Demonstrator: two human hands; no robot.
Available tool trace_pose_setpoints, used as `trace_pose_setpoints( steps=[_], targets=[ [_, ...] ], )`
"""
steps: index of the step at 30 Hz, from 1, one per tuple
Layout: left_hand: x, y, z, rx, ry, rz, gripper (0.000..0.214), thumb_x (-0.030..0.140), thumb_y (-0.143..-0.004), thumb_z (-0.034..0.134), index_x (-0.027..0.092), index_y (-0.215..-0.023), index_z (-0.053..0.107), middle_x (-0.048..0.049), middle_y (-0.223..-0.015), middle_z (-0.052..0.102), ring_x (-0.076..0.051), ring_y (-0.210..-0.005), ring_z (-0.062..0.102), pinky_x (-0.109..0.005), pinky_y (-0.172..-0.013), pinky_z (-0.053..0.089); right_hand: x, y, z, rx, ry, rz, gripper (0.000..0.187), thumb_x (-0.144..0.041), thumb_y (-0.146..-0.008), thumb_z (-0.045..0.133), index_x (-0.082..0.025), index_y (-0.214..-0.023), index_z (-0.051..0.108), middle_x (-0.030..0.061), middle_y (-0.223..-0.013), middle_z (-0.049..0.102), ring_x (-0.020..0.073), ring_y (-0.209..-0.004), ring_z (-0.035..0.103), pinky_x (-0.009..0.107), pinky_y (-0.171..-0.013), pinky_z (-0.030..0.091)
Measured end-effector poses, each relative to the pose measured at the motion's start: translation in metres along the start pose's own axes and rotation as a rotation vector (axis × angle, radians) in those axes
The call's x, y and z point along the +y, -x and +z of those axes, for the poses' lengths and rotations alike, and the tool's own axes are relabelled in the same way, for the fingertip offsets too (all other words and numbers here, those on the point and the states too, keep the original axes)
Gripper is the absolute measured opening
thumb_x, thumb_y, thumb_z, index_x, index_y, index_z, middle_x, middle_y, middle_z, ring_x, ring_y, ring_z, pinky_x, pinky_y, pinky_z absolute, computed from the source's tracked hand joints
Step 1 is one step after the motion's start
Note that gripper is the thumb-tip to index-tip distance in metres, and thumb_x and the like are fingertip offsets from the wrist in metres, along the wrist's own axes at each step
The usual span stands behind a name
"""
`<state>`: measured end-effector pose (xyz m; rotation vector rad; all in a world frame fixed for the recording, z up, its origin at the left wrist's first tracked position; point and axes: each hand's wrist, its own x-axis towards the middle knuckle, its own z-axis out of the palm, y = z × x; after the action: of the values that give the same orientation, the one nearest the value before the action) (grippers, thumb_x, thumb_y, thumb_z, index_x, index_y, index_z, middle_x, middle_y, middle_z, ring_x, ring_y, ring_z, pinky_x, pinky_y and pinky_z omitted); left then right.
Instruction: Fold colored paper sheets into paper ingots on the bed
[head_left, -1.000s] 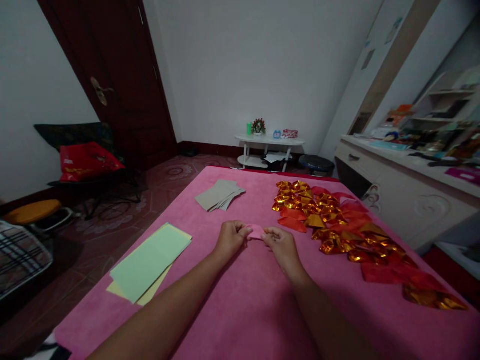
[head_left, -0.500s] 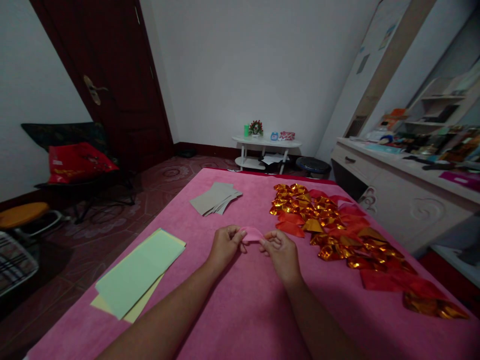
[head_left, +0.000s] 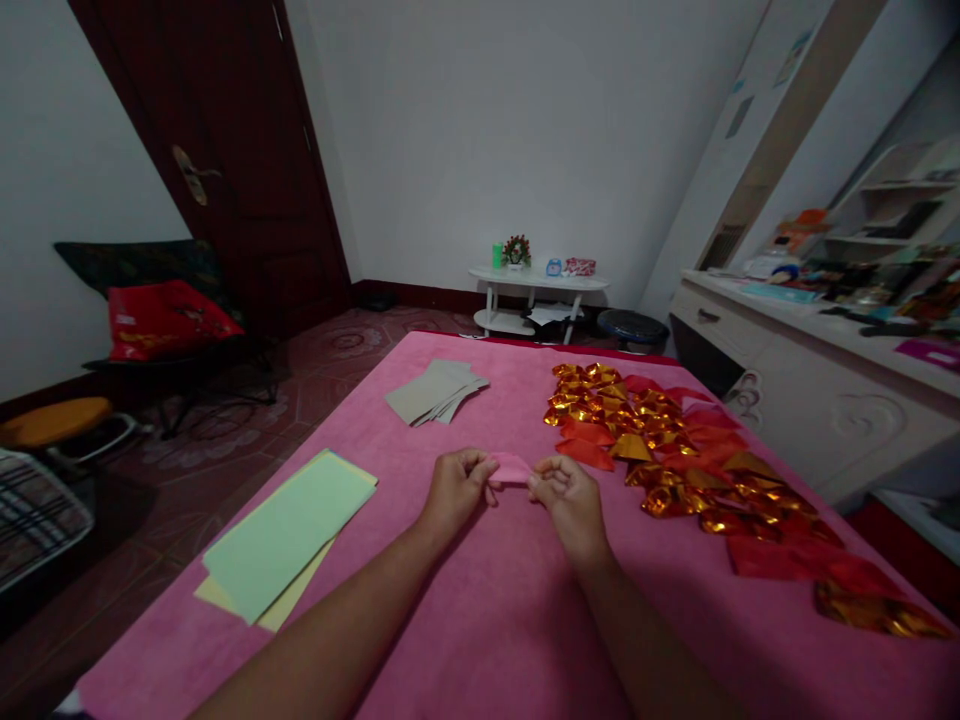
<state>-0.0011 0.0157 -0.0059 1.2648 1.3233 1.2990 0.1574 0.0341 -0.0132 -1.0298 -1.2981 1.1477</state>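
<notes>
Between my hands is a small piece of folded pink paper, held above the pink-covered table. My left hand pinches its left end, and my right hand pinches the right end. To the right lie rows of folded paper pieces, some shiny gold, others red. A fanned stack of grey paper sheets rests beyond my left hand. Nearer the left edge is a pile of long pale green sheets with a yellow sheet showing beneath.
A cluttered white dresser stands along the right. Against the back wall is a small white side table, with a dark round stool beside it. On the left are a folding chair holding a red bag and an orange-topped stool.
The whole view has shifted slightly, so things sit a little further right. Both hands keep their pinch on the pink paper, with only slight finger movement.
</notes>
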Motion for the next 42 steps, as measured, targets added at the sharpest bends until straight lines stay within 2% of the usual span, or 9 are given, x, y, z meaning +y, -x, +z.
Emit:
trace_pose_setpoints(
  steps=[3, 7, 13, 23, 27, 31, 36, 38, 42],
  targets=[
    [-0.002, 0.004, 0.002, -0.029, -0.040, 0.028, 0.030, 0.035, -0.082, 0.054, 0.013, -0.063, 0.060, 0.0004, -0.045, 0.057, -0.010, -0.036, 0.050, -0.019, -0.041, 0.035, 0.000, 0.000, 0.002, -0.077, 0.092, -0.029, 0.022, -0.034, -0.073, 0.067, -0.018, -0.087, 0.062, -0.0011, -0.067, 0.059, 0.0132, -0.057, 0.055, 0.023, -0.053, 0.043],
    [-0.001, 0.007, 0.004, -0.031, -0.055, 0.041, 0.028, 0.036, -0.078, 0.060, 0.013, -0.062, 0.060, 0.0005, -0.045, 0.055, -0.009, -0.038, 0.047, -0.019, -0.042, 0.034, -0.001, 0.002, -0.001, -0.054, 0.274, -0.042, 0.025, -0.040, -0.077, 0.062, -0.017, -0.069, 0.064, -0.0007, -0.059, 0.057, 0.0124, -0.052, 0.050, 0.023, -0.050, 0.038],
    [0.001, 0.006, 0.001, 0.010, -0.094, 0.070, 0.027, 0.033, -0.080, 0.055, 0.013, -0.063, 0.061, -0.0016, -0.051, 0.059, -0.011, -0.044, 0.051, -0.021, -0.047, 0.036, -0.005, 0.003, -0.005, -0.012, 0.259, -0.021, 0.024, -0.040, -0.076, 0.062, -0.018, -0.066, 0.063, -0.0025, -0.054, 0.053, 0.0124, -0.049, 0.048, 0.023, -0.048, 0.037],
    [0.008, 0.010, -0.005, 0.033, -0.495, 0.281, 0.030, 0.035, -0.083, 0.052, 0.016, -0.062, 0.060, 0.0011, -0.055, 0.055, -0.011, -0.052, 0.046, -0.023, -0.053, 0.029, -0.005, 0.008, -0.002, -0.057, 0.297, -0.038, 0.025, -0.041, -0.076, 0.062, -0.018, -0.067, 0.064, -0.0011, -0.060, 0.056, 0.0123, -0.052, 0.048, 0.022, -0.046, 0.036],
    [0.009, 0.010, -0.003, -0.007, -0.389, 0.298, 0.031, 0.033, -0.084, 0.051, 0.015, -0.059, 0.059, 0.0015, -0.055, 0.053, -0.010, -0.054, 0.046, -0.022, -0.053, 0.030, -0.008, 0.011, 0.000, -0.093, 0.279, -0.025, 0.026, -0.041, -0.076, 0.064, -0.017, -0.066, 0.064, -0.0019, -0.057, 0.054, 0.0113, -0.050, 0.046, 0.022, -0.046, 0.036],
    [0.007, 0.005, -0.004, 0.122, -0.264, 0.241, 0.036, 0.037, -0.083, 0.052, 0.015, -0.056, 0.056, 0.0018, -0.052, 0.049, -0.010, -0.052, 0.043, -0.022, -0.051, 0.031, -0.012, 0.012, 0.003, -0.129, 0.149, 0.064, 0.026, -0.042, -0.074, 0.065, -0.016, -0.067, 0.064, -0.0015, -0.057, 0.055, 0.0113, -0.048, 0.047, 0.022, -0.043, 0.036],
    [0.008, 0.000, -0.010, 0.303, -0.046, 0.152, 0.035, 0.043, -0.085, 0.051, 0.014, -0.069, 0.061, 0.0043, -0.047, 0.046, -0.009, -0.045, 0.042, -0.021, -0.047, 0.033, -0.013, 0.011, 0.004, -0.111, -0.081, 0.191, 0.028, -0.042, -0.071, 0.067, -0.015, -0.063, 0.061, -0.0030, -0.045, 0.051, 0.0088, -0.039, 0.043, 0.020, -0.040, 0.030],
    [0.009, 0.001, -0.010, 0.251, 0.056, 0.126, 0.034, 0.047, -0.084, 0.052, 0.014, -0.082, 0.063, 0.0057, -0.047, 0.045, -0.008, -0.043, 0.042, -0.020, -0.046, 0.034, -0.013, 0.009, 0.002, -0.091, -0.142, 0.223, 0.029, -0.042, -0.070, 0.067, -0.015, -0.061, 0.060, -0.0023, -0.044, 0.052, 0.0084, -0.038, 0.042, 0.020, -0.040, 0.029],
    [0.009, 0.004, -0.004, -0.008, 0.200, 0.152, 0.048, 0.041, -0.069, 0.072, 0.014, -0.108, 0.063, -0.0038, -0.081, 0.064, -0.011, -0.064, 0.056, -0.022, -0.059, 0.044, -0.014, 0.008, 0.001, -0.110, -0.206, 0.237, 0.028, -0.041, -0.070, 0.067, -0.014, -0.062, 0.061, -0.0024, -0.045, 0.052, 0.0078, -0.039, 0.042, 0.020, -0.040, 0.028]
  ],
)
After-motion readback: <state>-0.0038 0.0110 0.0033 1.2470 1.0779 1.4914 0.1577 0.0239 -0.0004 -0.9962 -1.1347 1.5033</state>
